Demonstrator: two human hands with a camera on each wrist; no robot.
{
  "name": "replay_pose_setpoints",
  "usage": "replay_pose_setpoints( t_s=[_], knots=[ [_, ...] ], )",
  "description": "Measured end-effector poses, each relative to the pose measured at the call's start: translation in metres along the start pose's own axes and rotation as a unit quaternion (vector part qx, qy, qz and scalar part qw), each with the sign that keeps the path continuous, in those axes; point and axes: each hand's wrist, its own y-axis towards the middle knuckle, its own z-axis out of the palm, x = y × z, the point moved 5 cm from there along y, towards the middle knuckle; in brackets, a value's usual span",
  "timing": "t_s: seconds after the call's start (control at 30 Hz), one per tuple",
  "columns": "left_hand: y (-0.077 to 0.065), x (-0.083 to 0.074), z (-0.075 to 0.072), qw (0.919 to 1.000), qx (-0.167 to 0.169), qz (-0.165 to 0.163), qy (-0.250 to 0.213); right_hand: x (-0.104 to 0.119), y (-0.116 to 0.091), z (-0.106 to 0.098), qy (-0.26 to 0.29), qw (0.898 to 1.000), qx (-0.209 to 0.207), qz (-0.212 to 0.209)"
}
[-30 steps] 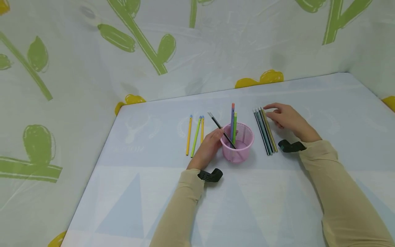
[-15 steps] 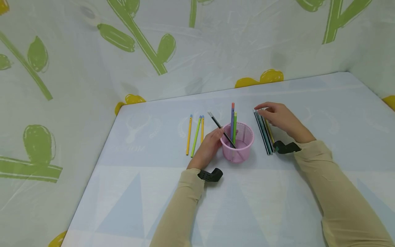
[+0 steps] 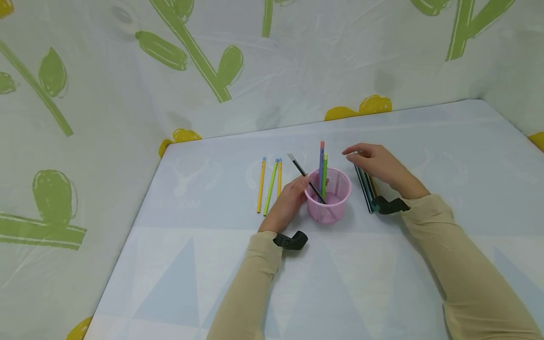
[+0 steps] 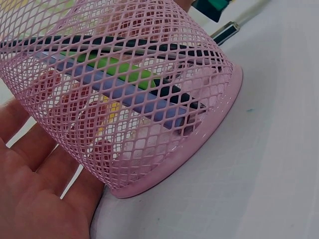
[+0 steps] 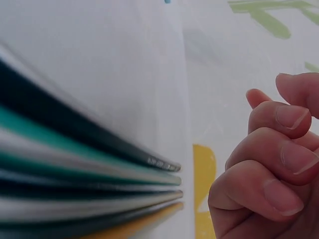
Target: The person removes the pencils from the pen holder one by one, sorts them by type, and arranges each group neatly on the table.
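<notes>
My left hand [image 3: 285, 205] holds the side of a pink mesh pencil cup [image 3: 329, 213], thumb at the rim. In the left wrist view its fingers spread round the mesh [image 4: 164, 164]. A black pencil [image 3: 299, 167] leans out of the cup to the left, while a purple pencil [image 3: 320, 160] and a green pencil [image 3: 325, 172] stand more upright. Several dark pencils [image 3: 363, 186] lie side by side right of the cup. Over their far ends is my right hand [image 3: 384, 165], fingers loosely bent and holding nothing. The right wrist view shows the pencils [image 5: 99, 181] apart from the fingertips [image 5: 291, 117].
Left of the cup, two yellow pencils [image 3: 261, 185] and a light green pencil [image 3: 270, 187] lie on the pale patterned table [image 3: 204, 278]. A wall [image 3: 297, 71] printed with green stems rises behind the table's back edge.
My right hand has moved left across the far ends of the dark pencils, from their right side to over them. The left hand and the cup have stayed in place.
</notes>
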Motion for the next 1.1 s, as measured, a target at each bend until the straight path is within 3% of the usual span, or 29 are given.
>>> replay_pose_setpoints(
  t_s=[0.43,0.67,1.1],
  knots=[
    [0.0,0.001,-0.001,1.0,-0.004,-0.005,0.005,0.001,0.003,0.009,-0.01,1.0,0.014,-0.008],
    [0.014,0.026,-0.008,0.9999,-0.011,0.0,0.011,-0.002,0.006,0.014,-0.018,1.0,0.025,-0.001],
    [0.011,0.018,-0.006,0.9999,-0.011,-0.004,0.009,-0.005,0.006,0.019,-0.02,0.999,0.038,-0.006]
  ],
)
